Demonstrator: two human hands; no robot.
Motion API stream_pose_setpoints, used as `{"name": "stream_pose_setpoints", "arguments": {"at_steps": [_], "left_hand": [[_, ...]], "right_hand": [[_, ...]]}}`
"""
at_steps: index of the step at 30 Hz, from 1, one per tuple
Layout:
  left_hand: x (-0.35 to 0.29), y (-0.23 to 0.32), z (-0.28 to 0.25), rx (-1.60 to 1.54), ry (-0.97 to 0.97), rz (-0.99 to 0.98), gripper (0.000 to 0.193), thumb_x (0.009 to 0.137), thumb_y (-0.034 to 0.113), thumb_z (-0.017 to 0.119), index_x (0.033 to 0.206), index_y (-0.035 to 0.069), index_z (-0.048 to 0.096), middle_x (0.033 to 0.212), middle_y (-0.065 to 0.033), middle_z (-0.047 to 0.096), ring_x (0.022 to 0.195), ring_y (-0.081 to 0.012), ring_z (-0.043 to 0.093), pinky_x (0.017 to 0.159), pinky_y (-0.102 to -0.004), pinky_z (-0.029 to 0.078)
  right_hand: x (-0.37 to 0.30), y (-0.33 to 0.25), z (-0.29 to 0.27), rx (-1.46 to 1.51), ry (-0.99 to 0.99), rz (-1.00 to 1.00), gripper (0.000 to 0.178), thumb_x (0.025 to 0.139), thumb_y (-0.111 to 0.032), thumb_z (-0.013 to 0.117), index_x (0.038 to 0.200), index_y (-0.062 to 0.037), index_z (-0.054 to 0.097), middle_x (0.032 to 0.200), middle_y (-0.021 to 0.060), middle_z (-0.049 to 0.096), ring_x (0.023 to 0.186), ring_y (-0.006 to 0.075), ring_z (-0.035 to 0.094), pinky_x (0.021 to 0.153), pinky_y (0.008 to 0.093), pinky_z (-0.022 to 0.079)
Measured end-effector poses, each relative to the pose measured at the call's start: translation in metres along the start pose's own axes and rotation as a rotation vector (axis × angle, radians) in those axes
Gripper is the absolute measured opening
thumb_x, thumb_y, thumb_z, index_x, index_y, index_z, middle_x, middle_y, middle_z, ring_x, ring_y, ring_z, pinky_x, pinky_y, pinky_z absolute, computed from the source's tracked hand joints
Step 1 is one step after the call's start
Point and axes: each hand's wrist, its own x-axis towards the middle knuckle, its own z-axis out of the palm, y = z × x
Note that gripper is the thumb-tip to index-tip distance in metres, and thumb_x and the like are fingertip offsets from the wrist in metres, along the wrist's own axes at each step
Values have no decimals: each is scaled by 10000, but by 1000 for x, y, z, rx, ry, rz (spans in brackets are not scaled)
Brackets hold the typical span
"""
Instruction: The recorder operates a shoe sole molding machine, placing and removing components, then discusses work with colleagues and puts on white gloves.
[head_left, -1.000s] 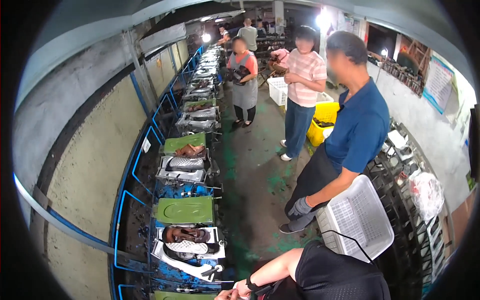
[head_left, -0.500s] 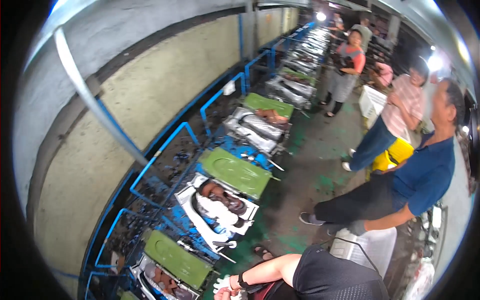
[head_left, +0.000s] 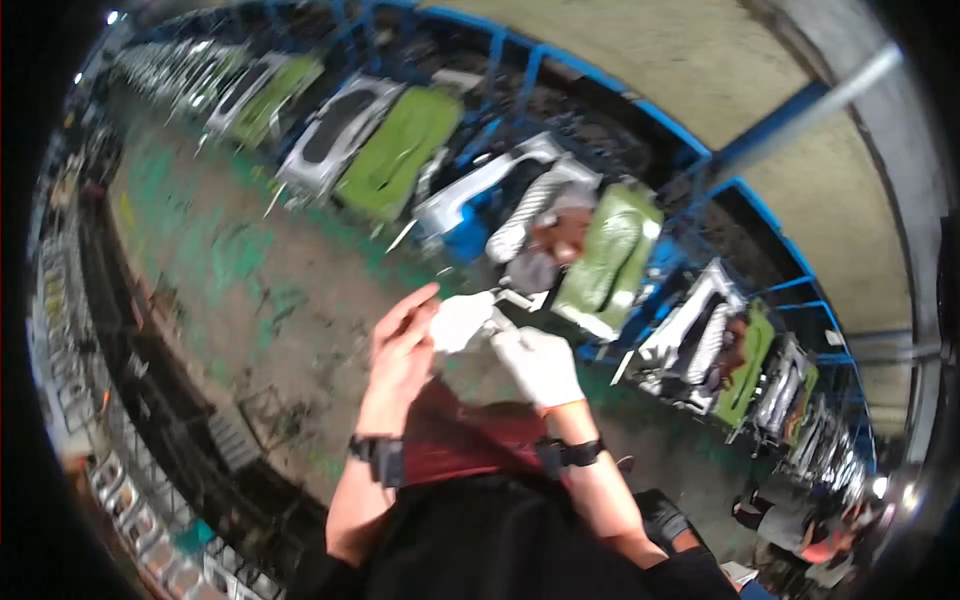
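My left hand is bare and raised in front of me, its fingers stretched out and slightly bent. Beside those fingers hangs a loose white work glove, which appears to touch them. My right hand wears a matching white glove and pinches the loose one by its right side. Motion blur hides the exact fingertip contact. Dark bands circle both my wrists. Beyond my hands, a white-metal mould holds a striped pale piece and brown parts, next to a raised green pad.
Similar moulds with green pads run in a long line both ways, with levers jutting out. Blue rails and a wall stand behind. Racks line the lower left. A person is at the lower right, on the green-stained floor.
My view has swung round from along the aisle to the line of moulds. My hands, at the lower edge before, are now central, with the loose glove between them.
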Motion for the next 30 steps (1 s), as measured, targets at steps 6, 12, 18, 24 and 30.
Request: {"name": "stream_pose_setpoints", "arguments": {"at_steps": [6, 12, 18, 24, 30], "left_hand": [[33, 39, -61, -105, -32, -63, 580, 988, -96, 598, 1553, -6, 503, 1327, -82, 668, 945, -103, 634, 805, -243, 546], [63, 57, -44, 144, -137, -141, 725, 913, -147, 636, 1586, 49, 451, 1201, -53, 611, 912, -112, 624, 778, -268, 574], [101, 38, -42, 170, -76, -296, 670, 925, -127, 699, 1543, 74, 535, 1143, -29, 635, 935, -101, 650, 768, -243, 562], [121, 62, -48, 1091, -120, -200, 550, 895, -85, 686, 1424, 59, 641, 1160, -105, 645, 1034, -198, 695, 845, -344, 583], [142, 51, 6, 1434, -373, 497, 443, 905, -48, 556, 1331, 26, 653, 1327, -195, 623, 1181, -381, 625, 1038, -463, 495]], "right_hand": [[50, -46, 30, 411, -151, 498, 463, 973, -462, 736, 924, -2, 757, 736, 139, 716, 660, 209, 693, 652, 364, 539], [96, -96, 29, 712, -401, 581, 531, 926, -536, 792, 888, -7, 767, 685, 68, 681, 591, 113, 555, 572, 311, 469], [144, -68, 36, 813, -678, 449, 361, 1013, -380, 738, 892, -44, 796, 689, 18, 724, 574, 71, 606, 520, 270, 468], [180, -32, 52, -51, -339, -99, 309, 908, -377, 682, 966, -102, 812, 839, 210, 745, 717, 414, 718, 661, 502, 576], [204, -21, 96, 434, -114, 233, 288, 951, -315, 657, 986, -57, 780, 878, 273, 725, 863, 493, 704, 724, 534, 568]]}}
